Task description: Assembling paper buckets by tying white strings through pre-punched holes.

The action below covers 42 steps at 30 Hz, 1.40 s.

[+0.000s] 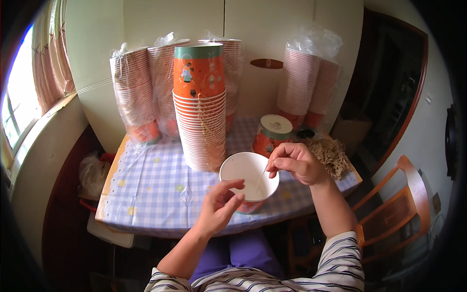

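A white-lined paper bucket (238, 165) with an orange outside stands mouth up near the table's front edge. Above its mouth, my right hand (299, 164) pinches a thin pale string (261, 179) between thumb and fingers, its free end dangling over the opening. My left hand (219, 204) is at the bucket's near left rim, thumb and fingers apart with nothing between them; whether it touches the rim I cannot tell. Just behind, an orange bucket (265, 141) sits upside down. To the right of it lies a tangled heap of beige strings (330, 158).
A tall stack of nested paper buckets (202, 131) rises left of centre, with strings draped down its side. Plastic-wrapped stacks (134, 92) stand at the back left, more wrapped stacks (297, 80) at the back right. The table has a checked cloth (151, 199). A wooden chair (411, 194) is at right.
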Motion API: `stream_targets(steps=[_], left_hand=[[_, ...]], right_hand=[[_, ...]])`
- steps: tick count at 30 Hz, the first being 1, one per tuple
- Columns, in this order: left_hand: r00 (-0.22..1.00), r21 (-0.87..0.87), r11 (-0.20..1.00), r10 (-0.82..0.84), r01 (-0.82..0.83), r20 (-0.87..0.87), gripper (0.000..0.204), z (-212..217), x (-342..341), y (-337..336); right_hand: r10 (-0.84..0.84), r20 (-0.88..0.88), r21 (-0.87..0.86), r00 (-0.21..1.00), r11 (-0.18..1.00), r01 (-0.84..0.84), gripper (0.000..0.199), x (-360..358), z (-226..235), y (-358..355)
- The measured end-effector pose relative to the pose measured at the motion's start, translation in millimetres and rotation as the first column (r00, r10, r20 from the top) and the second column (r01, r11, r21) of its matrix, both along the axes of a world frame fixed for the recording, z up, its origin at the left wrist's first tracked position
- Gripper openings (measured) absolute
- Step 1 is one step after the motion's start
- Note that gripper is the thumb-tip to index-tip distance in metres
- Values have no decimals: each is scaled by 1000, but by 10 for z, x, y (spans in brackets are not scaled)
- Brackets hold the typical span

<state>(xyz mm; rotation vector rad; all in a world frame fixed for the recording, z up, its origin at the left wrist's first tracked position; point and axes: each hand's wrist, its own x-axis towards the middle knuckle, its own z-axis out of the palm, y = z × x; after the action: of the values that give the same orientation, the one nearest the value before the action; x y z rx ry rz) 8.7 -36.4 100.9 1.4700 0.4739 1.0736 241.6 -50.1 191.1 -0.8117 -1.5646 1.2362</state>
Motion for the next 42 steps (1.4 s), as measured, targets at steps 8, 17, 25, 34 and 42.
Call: stream_targets(steps=[8,17,25,34,42], left_hand=[[923,-401,831,-350,385,162,36,-98,26,-96],[972,-249,946,-228,207,-59,24,-39,-72,-92],[930,-52,983,-186,178,-316,19,177,-152,-197],[874,197,954,-110,227,-473,14,354,-214,-270],[833,5,978,-176,210,-524,17,299,-259,-217]], right_hand=[[82,-28,-38,996,996,-83,12,-170,-71,-39],[48,-54,-118,997,992,-54,12,-7,-141,-113],[-174,266,258,948,960,103,47,-255,-323,-362],[283,-14,-252,959,927,-277,59,-569,-654,-532],[-126,420,214,899,976,37,23,-550,-536,-610]])
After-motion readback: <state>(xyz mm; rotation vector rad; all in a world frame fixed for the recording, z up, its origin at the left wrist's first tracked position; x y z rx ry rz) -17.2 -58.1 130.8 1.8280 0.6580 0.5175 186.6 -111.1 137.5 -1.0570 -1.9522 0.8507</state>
